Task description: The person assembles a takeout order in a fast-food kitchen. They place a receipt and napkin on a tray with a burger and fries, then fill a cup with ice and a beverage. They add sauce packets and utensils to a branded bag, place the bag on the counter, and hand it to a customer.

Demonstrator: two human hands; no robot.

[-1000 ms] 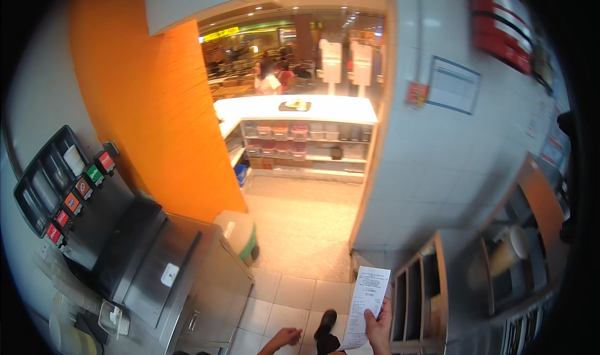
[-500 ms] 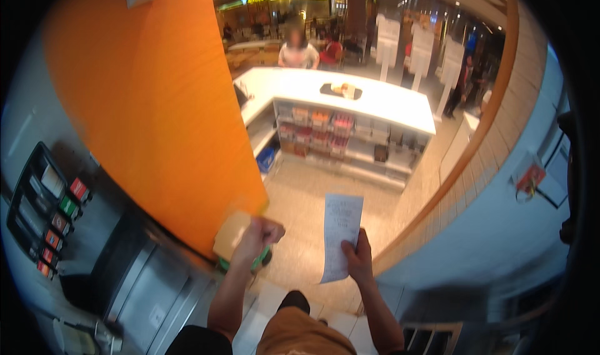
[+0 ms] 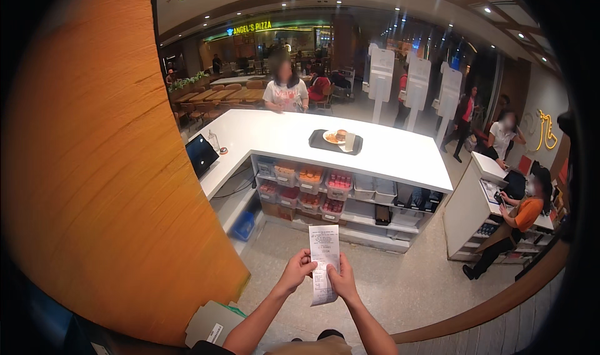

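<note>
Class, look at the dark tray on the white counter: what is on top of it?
On the dark tray sits a plate with what looks like a burger, and a pale cup beside it. Whatever lies under the plate is hidden.

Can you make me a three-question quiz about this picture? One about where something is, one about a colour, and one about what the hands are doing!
1. Where is the tray with food?
A. on the white counter
B. on the floor
C. on a chair

2. What colour is the big wall on the left?
A. blue
B. orange
C. green

3. How is the paper slip held?
A. lying on the floor
B. by one hand only
C. by both hands

Answers:
1. A, the tray sits on the counter.
2. B, the wall is orange.
3. C, the left hand and right hand both grip the paper slip.
</note>
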